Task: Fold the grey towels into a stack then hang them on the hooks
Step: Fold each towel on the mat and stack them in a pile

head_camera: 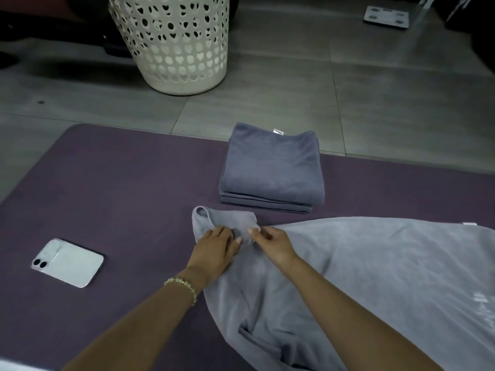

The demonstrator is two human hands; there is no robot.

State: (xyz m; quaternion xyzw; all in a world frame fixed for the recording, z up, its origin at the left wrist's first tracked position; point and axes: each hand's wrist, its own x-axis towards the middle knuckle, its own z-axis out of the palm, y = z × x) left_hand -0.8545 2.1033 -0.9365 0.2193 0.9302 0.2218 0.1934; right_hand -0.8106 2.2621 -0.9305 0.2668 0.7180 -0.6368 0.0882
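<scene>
**Grey towel (pixel 375 277): corner pinched**

Lies loose over the near right part of the mat (pixel 120 183). Left hand (pixel 217 246) and right hand (pixel 270 243) each pinch its bunched far-left corner. Folded stack (pixel 272 167) sits at the mat's far edge. The stack's white tag (pixel 278 131) is unreadable. Phone (pixel 67 262) lies near the left edge.

Pale grey towel (pixel 375 277), darker blue-grey folded stack (pixel 272 167), plum-purple mat (pixel 120 183), cream heart-perforated basket (pixel 174 41).

One stack of folded grey towels (pixel 272 167); one loose grey towel (pixel 375 277); one phone (pixel 68 263); one laundry basket (pixel 171 44); one bathroom scale (pixel 387 16); one mat (pixel 120 183).
</scene>
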